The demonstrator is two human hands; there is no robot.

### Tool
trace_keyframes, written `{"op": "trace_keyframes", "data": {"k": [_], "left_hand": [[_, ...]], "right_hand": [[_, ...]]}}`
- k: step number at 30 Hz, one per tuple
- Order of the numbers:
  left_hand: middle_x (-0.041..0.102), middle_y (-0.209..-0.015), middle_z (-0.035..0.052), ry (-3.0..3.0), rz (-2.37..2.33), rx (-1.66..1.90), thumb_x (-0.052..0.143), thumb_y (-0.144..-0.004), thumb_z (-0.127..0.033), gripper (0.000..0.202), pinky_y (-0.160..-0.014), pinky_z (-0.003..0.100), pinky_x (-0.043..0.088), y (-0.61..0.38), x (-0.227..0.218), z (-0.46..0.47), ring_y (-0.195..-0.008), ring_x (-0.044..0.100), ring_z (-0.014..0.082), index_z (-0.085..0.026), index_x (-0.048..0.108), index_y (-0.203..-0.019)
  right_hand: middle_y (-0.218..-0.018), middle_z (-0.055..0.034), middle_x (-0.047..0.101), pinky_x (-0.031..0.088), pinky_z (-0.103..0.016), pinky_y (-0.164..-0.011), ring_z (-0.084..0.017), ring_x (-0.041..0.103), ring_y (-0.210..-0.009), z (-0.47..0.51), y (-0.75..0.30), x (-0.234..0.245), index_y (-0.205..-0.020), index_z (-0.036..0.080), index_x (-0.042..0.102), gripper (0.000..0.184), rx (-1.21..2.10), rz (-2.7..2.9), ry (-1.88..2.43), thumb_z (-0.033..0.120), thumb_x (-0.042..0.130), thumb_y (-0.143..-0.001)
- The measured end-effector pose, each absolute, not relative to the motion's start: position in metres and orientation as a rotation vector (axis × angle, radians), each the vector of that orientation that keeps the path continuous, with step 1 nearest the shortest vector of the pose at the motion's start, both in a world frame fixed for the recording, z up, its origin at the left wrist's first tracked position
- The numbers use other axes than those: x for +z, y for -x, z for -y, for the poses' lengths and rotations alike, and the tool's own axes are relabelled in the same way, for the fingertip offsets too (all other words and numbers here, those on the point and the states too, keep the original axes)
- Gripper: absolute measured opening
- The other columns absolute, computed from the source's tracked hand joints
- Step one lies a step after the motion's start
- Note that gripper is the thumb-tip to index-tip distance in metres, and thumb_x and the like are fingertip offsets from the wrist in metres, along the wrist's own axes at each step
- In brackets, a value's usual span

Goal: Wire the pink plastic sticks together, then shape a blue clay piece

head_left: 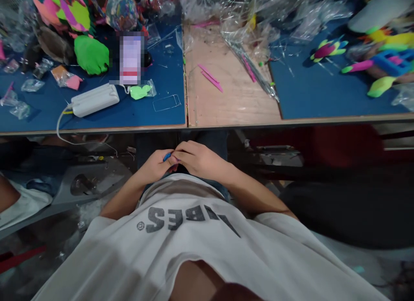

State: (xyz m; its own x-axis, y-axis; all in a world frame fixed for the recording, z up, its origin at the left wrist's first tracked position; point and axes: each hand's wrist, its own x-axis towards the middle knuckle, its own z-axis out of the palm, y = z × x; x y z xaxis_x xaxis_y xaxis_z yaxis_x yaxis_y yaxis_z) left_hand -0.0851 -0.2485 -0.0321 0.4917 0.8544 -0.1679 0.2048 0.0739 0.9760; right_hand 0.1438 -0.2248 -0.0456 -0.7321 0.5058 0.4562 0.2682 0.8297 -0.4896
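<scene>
Both my hands rest in my lap, below the table edge. My left hand (pixel 155 164) is curled shut around a small blue piece (pixel 167 156) that pokes out between the fingers. My right hand (pixel 198 159) lies against it with fingers bent over the same spot, pinching at something purple and small that I cannot make out. My white T-shirt (pixel 194 240) fills the lower view.
A table with blue mats (pixel 155 115) and a bare wooden strip (pixel 233 102) lies ahead. On it are a white power bank (pixel 95 99) with cable, a phone (pixel 131 58), pink sticks (pixel 211 78), coloured foam shapes (pixel 91 54) and clear plastic bags (pixel 255 16). Another person's arm (pixel 8 193) shows at left.
</scene>
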Motion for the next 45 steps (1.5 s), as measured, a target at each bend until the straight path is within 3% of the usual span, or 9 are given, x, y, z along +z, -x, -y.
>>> {"op": "trace_keyframes", "data": {"k": [6, 12, 17, 20, 25, 29, 33, 37, 45], "left_hand": [[0.071, -0.071, 0.003, -1.427, -1.298, 0.908, 0.065, -0.113, -0.065, 0.059, -0.066, 0.026, 0.045, 0.103, -0.026, 0.265, -0.067, 0.061, 0.0131, -0.017, 0.077, -0.081], [0.078, -0.075, 0.009, -1.005, -1.136, 1.269, 0.071, -0.098, -0.087, 0.073, -0.057, 0.026, 0.055, 0.117, -0.043, 0.269, -0.064, 0.071, 0.017, -0.017, 0.09, -0.091], [0.091, -0.101, 0.0173, -0.792, -1.175, 1.203, 0.084, -0.094, -0.07, 0.057, -0.059, 0.025, 0.061, 0.112, -0.042, 0.274, -0.07, 0.08, 0.0184, -0.014, 0.093, -0.089], [0.091, -0.101, 0.0147, -0.645, -1.17, 1.17, 0.097, -0.083, -0.055, 0.047, -0.062, 0.026, 0.064, 0.115, -0.042, 0.275, -0.073, 0.083, 0.0203, -0.014, 0.092, -0.104], [0.089, -0.097, 0.0107, -0.62, -1.104, 1.136, 0.094, -0.088, -0.06, 0.076, -0.056, 0.027, 0.063, 0.12, -0.039, 0.277, -0.068, 0.081, 0.0201, -0.014, 0.075, -0.146], [0.083, -0.082, 0.0026, -0.731, -0.995, 1.186, 0.084, -0.1, -0.066, 0.09, -0.053, 0.023, 0.059, 0.119, -0.04, 0.279, -0.06, 0.075, 0.0168, -0.024, 0.05, -0.172], [0.075, -0.077, 0.0008, -0.778, -0.879, 1.294, 0.075, -0.095, -0.087, 0.071, -0.046, 0.023, 0.057, 0.114, -0.045, 0.275, -0.055, 0.07, 0.0155, -0.025, 0.077, -0.129], [0.076, -0.088, 0.0052, -0.761, -0.841, 1.334, 0.067, -0.087, -0.102, 0.083, -0.041, 0.024, 0.052, 0.105, -0.043, 0.264, -0.055, 0.072, 0.0154, -0.019, 0.076, -0.087], [0.061, -0.061, 0.0055, -0.815, -1.147, 1.394, 0.056, -0.091, -0.105, 0.093, -0.058, 0.035, 0.056, 0.063, -0.031, 0.247, -0.057, 0.064, 0.0171, -0.022, 0.053, -0.05]], "right_hand": [[-0.096, -0.0028, 0.069, 0.063, -0.039, -0.079, -0.021, 0.071, -0.084, 0.177, -0.169, -0.047, -0.111, 0.029, 0.076, 0.024, 0.248, 1.446, 0.798, 0.028, 0.054, -0.121], [-0.132, -0.0083, 0.07, 0.07, -0.045, -0.092, -0.024, 0.078, -0.105, 0.104, -0.166, -0.048, -0.138, 0.034, 0.077, 0.045, 0.501, 1.463, 0.854, 0.069, 0.061, -0.115], [-0.118, -0.0041, 0.08, 0.071, -0.044, -0.094, -0.023, 0.079, -0.097, 0.068, -0.13, -0.027, -0.142, 0.036, 0.073, 0.041, 0.841, 1.686, 0.82, 0.057, 0.078, -0.107], [-0.103, -0.0028, 0.083, 0.069, -0.045, -0.092, -0.025, 0.078, -0.095, 0.033, -0.113, -0.015, -0.115, 0.032, 0.081, 0.025, 0.815, 1.789, 0.91, 0.045, 0.092, -0.097], [-0.07, 0.0002, 0.072, 0.062, -0.043, -0.071, -0.022, 0.069, -0.064, -0.031, -0.093, -0.015, -0.091, 0.029, 0.083, 0.013, 0.944, 1.959, 1.004, 0.036, 0.092, -0.096], [-0.076, -0.0012, 0.073, 0.06, -0.046, -0.078, -0.023, 0.066, -0.07, -0.057, -0.092, -0.028, -0.082, 0.031, 0.083, 0.018, 0.786, 2.137, 1.004, 0.039, 0.098, -0.089], [-0.108, -0.0056, 0.078, 0.057, -0.043, -0.092, -0.021, 0.062, -0.089, -0.05, -0.107, -0.017, -0.106, 0.031, 0.086, 0.033, 0.614, 2.128, 0.976, 0.062, 0.089, -0.096], [-0.129, -0.0104, 0.076, 0.055, -0.041, -0.091, -0.02, 0.061, -0.096, -0.004, -0.127, 0.016, -0.123, 0.031, 0.079, 0.058, 0.462, 1.892, 0.928, 0.083, 0.057, -0.111], [-0.147, -0.0141, 0.071, 0.058, -0.065, -0.121, -0.037, 0.07, -0.141, 0.183, -0.11, -0.01, -0.14, 0.035, 0.075, 0.048, 0.516, 1.792, 0.768, 0.067, 0.049, -0.116]]}}
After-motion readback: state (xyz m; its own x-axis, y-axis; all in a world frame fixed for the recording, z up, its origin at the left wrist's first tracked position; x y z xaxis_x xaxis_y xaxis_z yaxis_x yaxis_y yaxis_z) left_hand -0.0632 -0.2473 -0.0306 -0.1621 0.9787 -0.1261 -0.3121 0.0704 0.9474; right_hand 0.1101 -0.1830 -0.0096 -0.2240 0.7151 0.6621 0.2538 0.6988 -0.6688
